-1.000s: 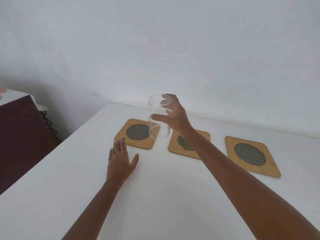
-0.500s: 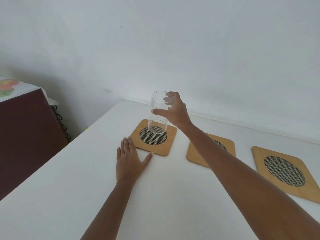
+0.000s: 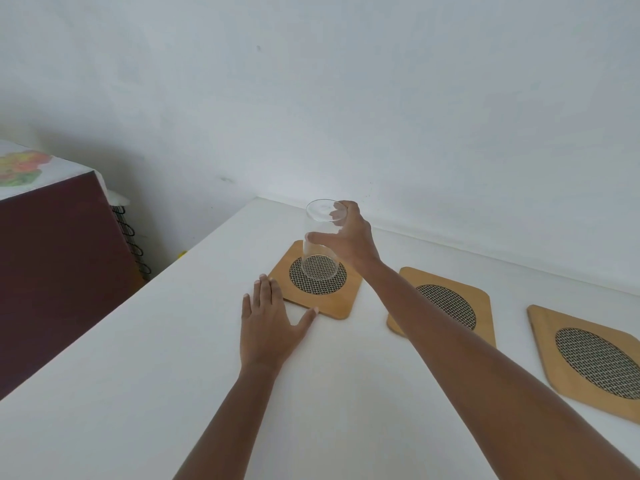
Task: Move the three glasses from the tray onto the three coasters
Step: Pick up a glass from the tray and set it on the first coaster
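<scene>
Under the right forearm (image 3: 485, 341), middle coaster (image 3: 450, 306) lies partly hidden.

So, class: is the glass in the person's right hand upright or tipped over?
Upright. The glass stands with its open rim on top and its base over the left coaster, held by the right hand.

One clear cylindrical drinking glass (image 3: 321, 244), three square bamboo coasters with round woven-mesh centres (image 3: 316, 281) (image 3: 446, 304) (image 3: 595, 362), one white desk (image 3: 138, 393), two bare hands (image 3: 268, 327) (image 3: 349, 237), one dark maroon cabinet (image 3: 52, 265).
</scene>
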{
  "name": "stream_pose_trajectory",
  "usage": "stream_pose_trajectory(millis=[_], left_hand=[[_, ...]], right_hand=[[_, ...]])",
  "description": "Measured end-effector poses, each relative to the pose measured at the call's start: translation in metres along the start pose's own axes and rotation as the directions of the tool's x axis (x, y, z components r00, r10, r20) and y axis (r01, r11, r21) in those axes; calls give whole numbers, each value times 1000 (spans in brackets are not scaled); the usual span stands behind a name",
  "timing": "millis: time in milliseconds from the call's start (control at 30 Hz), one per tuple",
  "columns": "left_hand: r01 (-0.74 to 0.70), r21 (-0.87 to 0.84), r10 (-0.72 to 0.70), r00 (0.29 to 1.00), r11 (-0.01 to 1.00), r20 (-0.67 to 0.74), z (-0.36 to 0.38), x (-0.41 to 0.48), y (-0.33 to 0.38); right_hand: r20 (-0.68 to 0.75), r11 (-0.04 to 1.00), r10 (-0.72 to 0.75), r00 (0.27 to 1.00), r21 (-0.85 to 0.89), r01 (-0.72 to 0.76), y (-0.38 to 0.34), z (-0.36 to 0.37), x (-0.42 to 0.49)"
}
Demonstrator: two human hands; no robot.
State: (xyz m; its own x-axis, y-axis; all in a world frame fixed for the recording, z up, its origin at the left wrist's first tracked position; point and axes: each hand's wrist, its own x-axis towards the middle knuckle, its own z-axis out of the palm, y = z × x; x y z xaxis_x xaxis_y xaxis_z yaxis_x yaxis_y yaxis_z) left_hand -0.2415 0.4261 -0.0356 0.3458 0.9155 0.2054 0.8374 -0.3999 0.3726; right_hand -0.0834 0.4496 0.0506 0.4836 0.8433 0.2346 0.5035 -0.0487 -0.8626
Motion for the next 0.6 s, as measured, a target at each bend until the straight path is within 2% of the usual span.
stream_pose_trajectory(millis=[600], left_hand=[[0, -32, 0, 1000, 999, -12, 1, 0, 0]], right_hand=[[4, 1000, 11, 1000, 1, -11, 3, 5, 2]])
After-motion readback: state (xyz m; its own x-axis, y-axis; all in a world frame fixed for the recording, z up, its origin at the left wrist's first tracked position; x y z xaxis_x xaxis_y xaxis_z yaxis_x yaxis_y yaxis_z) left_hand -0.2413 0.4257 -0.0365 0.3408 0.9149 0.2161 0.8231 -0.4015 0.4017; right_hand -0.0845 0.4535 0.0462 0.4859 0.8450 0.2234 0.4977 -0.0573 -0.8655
